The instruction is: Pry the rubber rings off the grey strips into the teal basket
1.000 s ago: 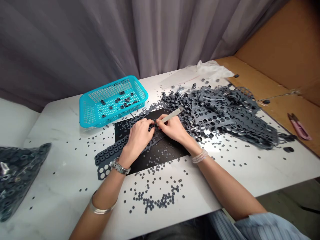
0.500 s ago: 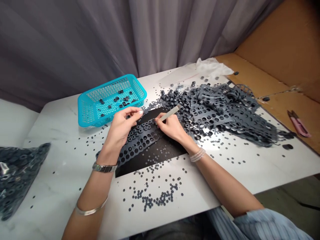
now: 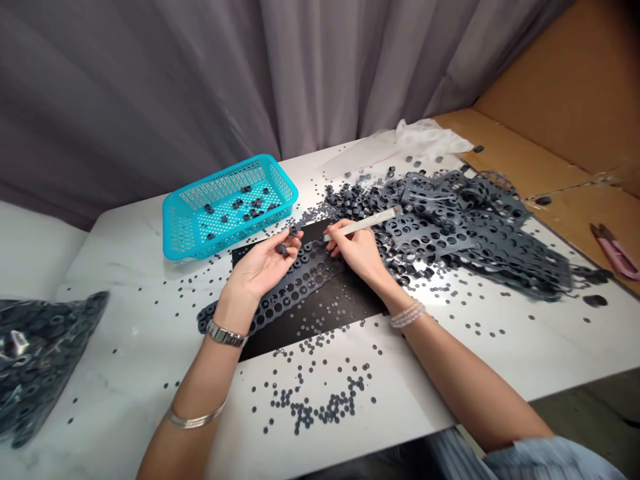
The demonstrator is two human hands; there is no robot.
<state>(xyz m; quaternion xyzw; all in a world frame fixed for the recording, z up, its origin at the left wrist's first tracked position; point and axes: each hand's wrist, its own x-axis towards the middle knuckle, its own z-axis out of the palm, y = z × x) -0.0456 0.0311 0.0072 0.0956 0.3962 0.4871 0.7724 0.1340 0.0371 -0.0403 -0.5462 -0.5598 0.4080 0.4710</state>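
My left hand [image 3: 264, 265] is turned palm up over a dark perforated rubber strip [image 3: 285, 288], with its fingers curled round small dark rubber rings [image 3: 283, 249]. My right hand [image 3: 357, 252] grips a white pen-like tool [image 3: 361, 224], whose tip points down at the strip's far end. The strip lies across a black mat [image 3: 320, 308] on the white table [image 3: 125, 267]. A turquoise plastic basket [image 3: 227, 203] with several rings in it stands just beyond my left hand.
A big heap of punched-out grey rubber sheets [image 3: 470, 227] lies to the right. Small dark discs [image 3: 320, 400] are scattered over the table. A bag of rings [image 3: 35, 353] sits at the left edge. Pink snips [image 3: 617, 250] lie on cardboard [image 3: 565, 180] at the far right.
My left hand lifted off the strip, went toward the basket, and now lies palm up holding rings. My right hand stayed at the strip's end with the tool.
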